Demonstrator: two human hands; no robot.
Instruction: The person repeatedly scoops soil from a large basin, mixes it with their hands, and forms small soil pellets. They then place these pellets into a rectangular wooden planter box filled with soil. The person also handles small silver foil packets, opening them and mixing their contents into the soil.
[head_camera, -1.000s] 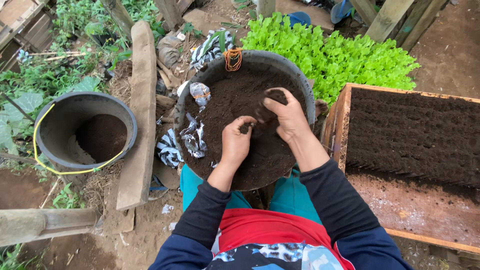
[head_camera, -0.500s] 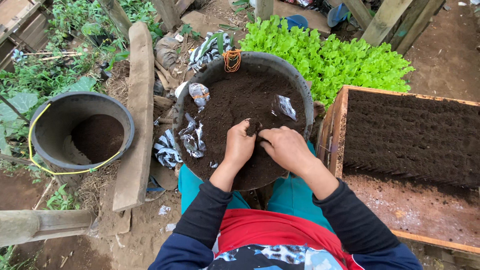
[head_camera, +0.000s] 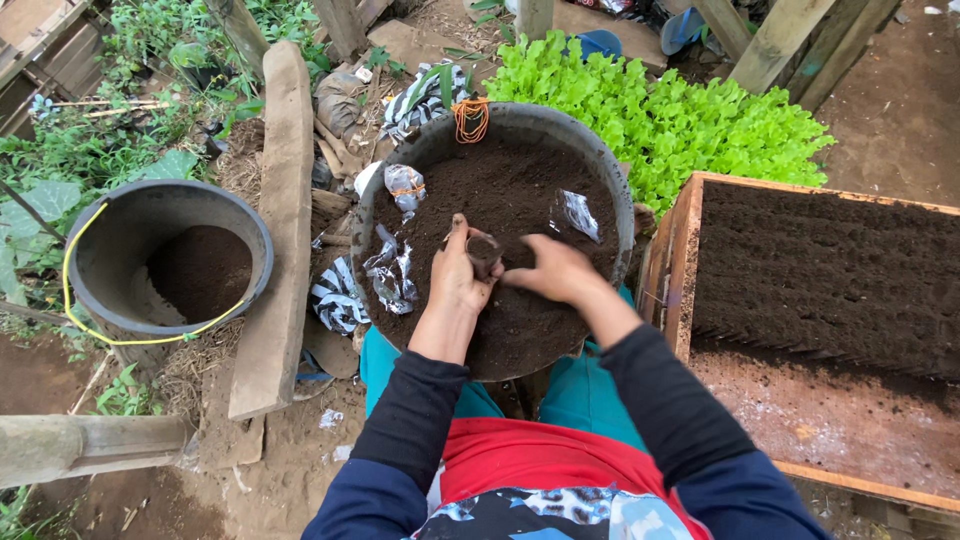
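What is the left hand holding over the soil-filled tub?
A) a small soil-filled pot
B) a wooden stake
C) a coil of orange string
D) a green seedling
A: the left hand wraps a small soil-filled pot above the tub, the right hand beside it.

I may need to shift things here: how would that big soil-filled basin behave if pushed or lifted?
The basin is heaped with dark soil, so it is probably heavy. It is wide and low, so unlikely to tip. Its rim looks thin and may flex if lifted by one side.
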